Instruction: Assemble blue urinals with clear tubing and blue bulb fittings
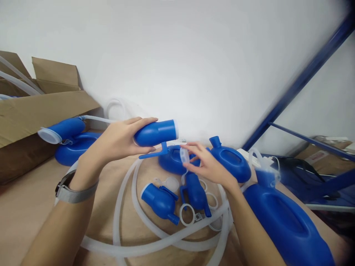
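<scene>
My left hand (118,138) wraps round a blue plastic urinal funnel (155,133), held sideways above the table with its white-rimmed mouth to the right and its handle underneath. Between the thumb and fingers of my right hand (203,162) is a translucent white cap (184,155), apart from the funnel. Below my hands lie two more blue funnels, one on the left (159,201) and one on the right (196,192). White rings with caps, such as a ring (181,216), are scattered around them.
Translucent hoses (133,251) curl across the brown tabletop (102,207). Blue bottles stand behind (231,162) and at right (288,221). Another blue funnel (69,127) rests by a bottle at left, before an open cardboard box (50,107). A blue metal frame (299,81) rises at right.
</scene>
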A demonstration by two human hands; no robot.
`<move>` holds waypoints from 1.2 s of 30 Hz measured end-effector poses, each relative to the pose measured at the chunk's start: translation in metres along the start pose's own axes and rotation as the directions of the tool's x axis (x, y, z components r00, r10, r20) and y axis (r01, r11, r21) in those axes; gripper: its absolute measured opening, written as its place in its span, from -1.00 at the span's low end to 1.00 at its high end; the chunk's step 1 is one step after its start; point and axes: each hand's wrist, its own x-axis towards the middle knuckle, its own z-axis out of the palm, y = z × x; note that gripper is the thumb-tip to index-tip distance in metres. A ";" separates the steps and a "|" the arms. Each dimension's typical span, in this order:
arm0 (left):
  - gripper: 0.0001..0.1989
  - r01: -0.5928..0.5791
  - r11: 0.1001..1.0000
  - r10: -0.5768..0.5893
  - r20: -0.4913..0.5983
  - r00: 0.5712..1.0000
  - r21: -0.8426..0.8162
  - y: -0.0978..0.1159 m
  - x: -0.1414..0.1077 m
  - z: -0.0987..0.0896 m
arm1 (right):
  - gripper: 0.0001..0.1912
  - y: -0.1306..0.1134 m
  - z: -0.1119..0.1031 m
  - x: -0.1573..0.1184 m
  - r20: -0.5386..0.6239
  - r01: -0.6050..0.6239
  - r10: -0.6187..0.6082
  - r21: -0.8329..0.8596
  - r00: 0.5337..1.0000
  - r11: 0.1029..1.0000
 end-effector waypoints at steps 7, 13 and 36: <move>-0.20 -0.125 0.991 0.128 0.099 0.987 -0.040 0.015 0.003 0.016 | -0.46 0.004 -0.020 -0.013 -0.337 0.259 -0.136 0.354 0.932 0.899; -0.20 -0.245 0.964 0.253 0.067 0.965 -0.102 0.026 0.004 0.032 | -0.43 -0.014 -0.013 -0.011 -0.281 0.269 -0.182 0.314 0.942 0.910; -0.28 -0.246 0.869 0.301 0.064 0.951 -0.429 0.050 0.002 0.041 | -0.42 -0.047 0.006 -0.013 -0.451 0.471 -0.358 0.167 0.818 0.866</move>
